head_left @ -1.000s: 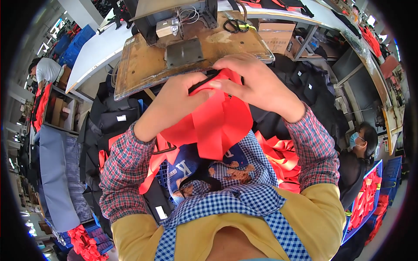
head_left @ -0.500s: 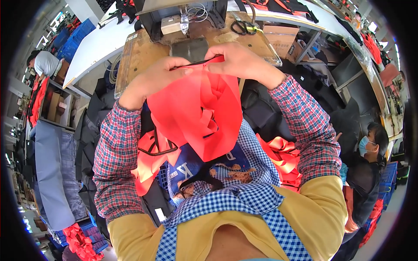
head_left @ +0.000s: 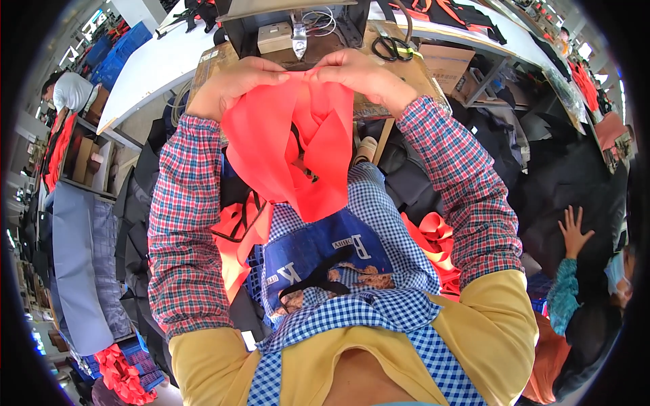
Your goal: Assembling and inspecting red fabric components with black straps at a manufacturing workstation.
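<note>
A bright red-orange fabric piece hangs in loose folds from both hands, with some dark trim inside its folds. My left hand pinches its upper edge on the left side. Close beside it, my right hand pinches the same edge, thumb and fingers closed on the cloth. Both hands are at the near side of a dark sewing machine, just below its metal presser part. Lower down, the cloth hangs over my blue checked apron.
Black-handled scissors lie on the worn wooden tabletop at right. More red fabric pieces are by my right side, others by my left. Dark cloth is heaped at right, where a co-worker's hand reaches out.
Both hands have moved slightly up, toward the machine, carrying the red fabric; the dark-trimmed edge no longer shows between them. The co-worker at right has shifted and now shows a raised, spread hand.
</note>
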`<state>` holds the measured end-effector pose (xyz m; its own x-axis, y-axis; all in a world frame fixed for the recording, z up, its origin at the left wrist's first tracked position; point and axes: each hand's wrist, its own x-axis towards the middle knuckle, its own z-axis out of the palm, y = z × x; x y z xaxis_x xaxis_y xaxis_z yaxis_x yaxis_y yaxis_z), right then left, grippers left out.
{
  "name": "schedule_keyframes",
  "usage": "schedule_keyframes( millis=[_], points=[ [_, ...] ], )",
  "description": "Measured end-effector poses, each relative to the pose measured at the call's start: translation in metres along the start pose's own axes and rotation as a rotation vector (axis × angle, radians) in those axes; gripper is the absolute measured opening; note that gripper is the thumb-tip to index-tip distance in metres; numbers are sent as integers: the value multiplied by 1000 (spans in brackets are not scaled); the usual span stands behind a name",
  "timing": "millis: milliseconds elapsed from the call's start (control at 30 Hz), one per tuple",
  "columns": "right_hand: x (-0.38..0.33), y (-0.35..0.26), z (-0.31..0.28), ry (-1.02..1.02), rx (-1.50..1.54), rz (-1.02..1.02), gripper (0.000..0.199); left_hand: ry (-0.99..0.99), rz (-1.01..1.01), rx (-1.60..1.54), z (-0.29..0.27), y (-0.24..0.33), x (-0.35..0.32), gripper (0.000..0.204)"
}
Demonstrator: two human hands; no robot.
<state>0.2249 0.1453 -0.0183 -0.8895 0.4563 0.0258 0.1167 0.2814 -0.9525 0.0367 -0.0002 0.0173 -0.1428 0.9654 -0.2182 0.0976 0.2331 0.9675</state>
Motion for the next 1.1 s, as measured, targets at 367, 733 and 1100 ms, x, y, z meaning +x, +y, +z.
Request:
schedule_keyframes(
  millis=[367,733,1100],
  points=[
    [35,13,-12,-34,172,10,26,-66,-27,-83,-21,-2,29,32],
    [41,14,-10,16,252,-48,24,-63,39,-124,-32,-13,45,32],
    [48,21,-12,46,259,-38,23,-56,68,-65,-33,-16,52,35]
  ],
)
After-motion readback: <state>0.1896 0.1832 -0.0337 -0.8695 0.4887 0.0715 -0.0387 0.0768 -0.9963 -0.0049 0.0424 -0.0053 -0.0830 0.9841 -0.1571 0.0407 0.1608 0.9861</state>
